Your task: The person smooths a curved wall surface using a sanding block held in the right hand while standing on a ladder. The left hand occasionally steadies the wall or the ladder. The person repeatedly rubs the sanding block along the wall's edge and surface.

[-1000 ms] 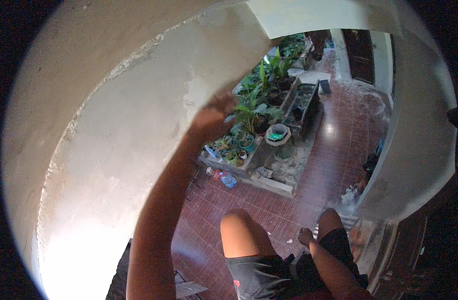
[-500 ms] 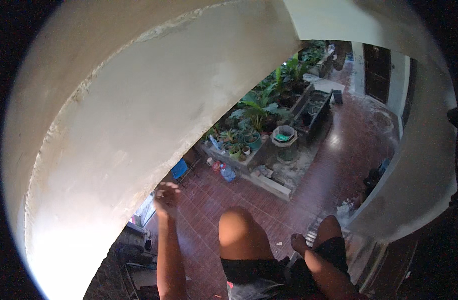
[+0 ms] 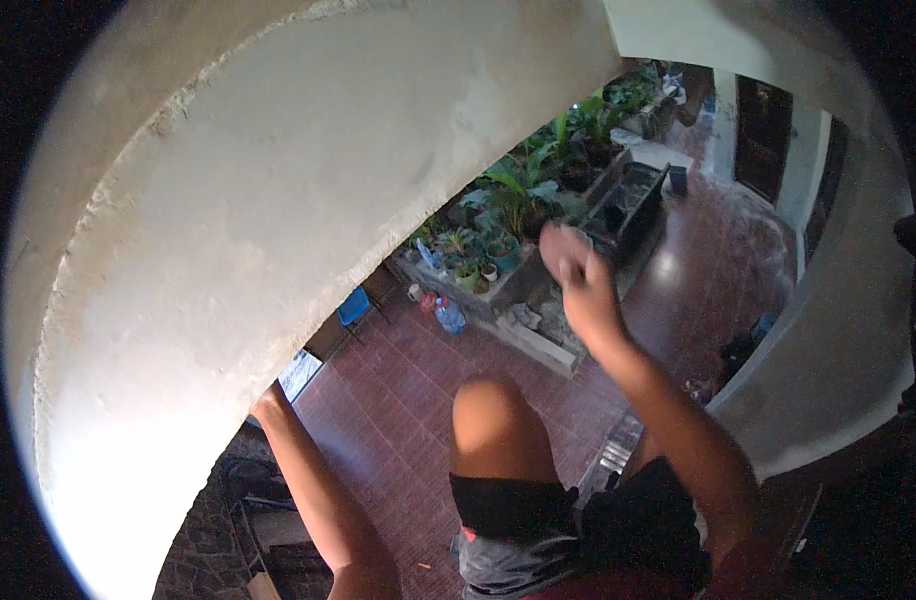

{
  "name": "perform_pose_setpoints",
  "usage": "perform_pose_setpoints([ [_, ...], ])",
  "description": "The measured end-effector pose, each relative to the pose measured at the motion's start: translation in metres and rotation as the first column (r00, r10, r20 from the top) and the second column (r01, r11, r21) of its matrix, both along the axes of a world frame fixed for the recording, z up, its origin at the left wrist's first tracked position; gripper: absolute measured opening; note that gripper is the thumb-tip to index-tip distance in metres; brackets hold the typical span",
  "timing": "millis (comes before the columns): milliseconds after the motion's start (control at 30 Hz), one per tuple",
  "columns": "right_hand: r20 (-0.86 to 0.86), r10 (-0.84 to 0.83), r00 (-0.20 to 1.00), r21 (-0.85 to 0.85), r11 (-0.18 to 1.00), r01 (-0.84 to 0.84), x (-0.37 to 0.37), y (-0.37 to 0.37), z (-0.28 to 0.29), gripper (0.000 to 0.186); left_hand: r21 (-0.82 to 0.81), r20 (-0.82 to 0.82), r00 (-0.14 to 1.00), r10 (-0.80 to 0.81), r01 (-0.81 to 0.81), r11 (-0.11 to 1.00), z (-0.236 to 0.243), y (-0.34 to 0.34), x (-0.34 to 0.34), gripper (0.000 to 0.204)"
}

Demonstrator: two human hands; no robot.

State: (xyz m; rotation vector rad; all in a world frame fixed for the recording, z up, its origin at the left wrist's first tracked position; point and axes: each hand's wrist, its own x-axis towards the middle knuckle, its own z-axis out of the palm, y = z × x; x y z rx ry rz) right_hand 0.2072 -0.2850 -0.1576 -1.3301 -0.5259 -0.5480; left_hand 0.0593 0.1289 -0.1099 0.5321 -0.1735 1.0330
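Wall fills my view's upper left, its lower edge slanting up to the corner by the plants. Under that edge spread the red floor and the planter.

Half a second ago my right arm lay low by my thigh; now it is raised, bent at the elbow, forearm slanting up and leftward across the planter's front right corner. My left arm has swung outward, reaching up and left to the wall's lower edge. So only my left side is at the wall; my right is well apart from it.

My left hand meets that edge, fingers hidden, so I cannot tell whether it grips. My right hand is blurred before the trough; I cannot tell whether it holds anything.
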Motion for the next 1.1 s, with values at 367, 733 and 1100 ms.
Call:
perform_pose_setpoints([
  [367,0.139,-0.553,0.822,0.047,0.833,0.552,0.051,0.099,0.114,0.042,0.052,0.028,0.992,-0.126,0.125,0.991,0.014,0.005,0.004,0.054],
  [733,0.146,-0.504,0.851,0.134,0.863,0.488,0.04,0.16,0.129,0.037,0.054,0.042,0.983,-0.179,0.176,0.983,0.005,0.022,-0.007,0.054],
  [1100,0.249,-0.552,0.796,-0.15,0.79,0.594,0.039,0.165,0.135,0.056,0.068,0.156,0.93,-0.333,0.326,0.943,0.0,0.037,-0.007,0.054],
])
